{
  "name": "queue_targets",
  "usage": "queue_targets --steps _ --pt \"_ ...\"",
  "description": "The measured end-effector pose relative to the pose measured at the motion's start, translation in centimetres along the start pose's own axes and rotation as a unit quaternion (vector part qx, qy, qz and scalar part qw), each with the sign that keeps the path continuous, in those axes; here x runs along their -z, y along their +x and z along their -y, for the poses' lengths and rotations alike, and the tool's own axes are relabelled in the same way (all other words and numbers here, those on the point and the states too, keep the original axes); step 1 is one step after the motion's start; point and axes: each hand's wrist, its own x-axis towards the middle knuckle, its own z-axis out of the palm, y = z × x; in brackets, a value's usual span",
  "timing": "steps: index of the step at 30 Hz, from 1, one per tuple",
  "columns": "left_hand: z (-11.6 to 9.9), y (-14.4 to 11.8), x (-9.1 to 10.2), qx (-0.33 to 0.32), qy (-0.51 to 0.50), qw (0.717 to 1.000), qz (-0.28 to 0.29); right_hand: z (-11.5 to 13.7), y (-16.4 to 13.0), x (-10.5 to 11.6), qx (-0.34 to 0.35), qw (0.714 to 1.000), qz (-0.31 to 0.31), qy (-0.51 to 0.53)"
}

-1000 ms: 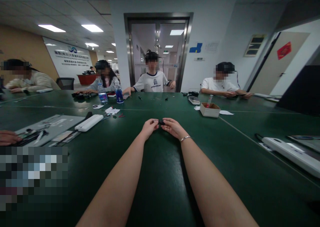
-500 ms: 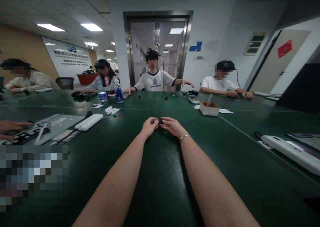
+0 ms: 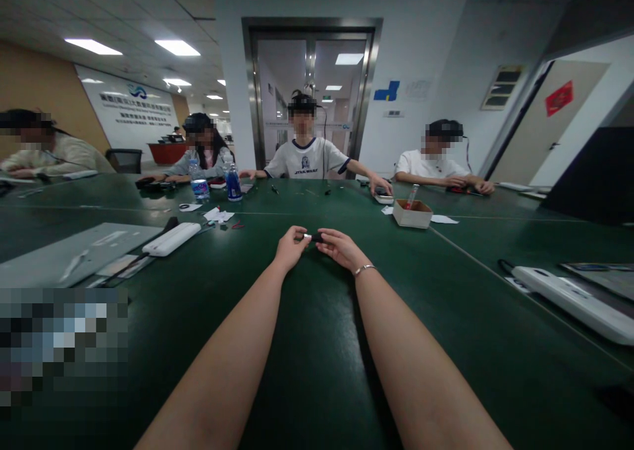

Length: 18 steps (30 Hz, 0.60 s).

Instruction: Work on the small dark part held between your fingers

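Between my hands is a small dark stick-like piece (image 3: 316,237) with a bright end, held level just above the green table (image 3: 317,344). My left hand (image 3: 290,247) pinches its bright end between thumb and fingertips. The thumb and fingers of my right hand (image 3: 343,248) close on the black end. A silver bracelet (image 3: 365,269) circles my right wrist. The piece is too small and partly covered for me to name its kind.
To my left lie a white power strip (image 3: 172,239) and a grey board (image 3: 89,245). Water bottles (image 3: 234,182), paper scraps (image 3: 218,215) and an open box (image 3: 413,215) stand farther off. Another white strip (image 3: 574,304) is at right. Several people sit around the table.
My hands have parted slightly, and more of the dark piece and its bright end shows. Across the table, a person's hand has come down onto a small device. Another person's hand has left the grey board.
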Motion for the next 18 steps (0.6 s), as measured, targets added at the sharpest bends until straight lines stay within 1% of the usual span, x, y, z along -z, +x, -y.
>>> queue_targets --steps 6,10,14,18 --pt "0.19 0.25 0.28 0.007 0.02 1.0 -0.003 -0.01 -0.01 -0.06 -0.002 1.0 -0.014 0.005" --pt "0.53 0.54 0.49 -0.004 0.032 0.999 -0.01 -0.14 0.12 0.1 -0.005 1.0 0.0 0.002" --pt "0.45 0.61 0.52 -0.007 0.006 1.0 -0.007 -0.23 0.21 0.21 0.001 1.0 0.001 0.006" --pt "-0.23 0.27 0.49 0.017 -0.007 1.0 -0.006 -0.22 0.2 0.16 0.004 1.0 -0.002 0.017"
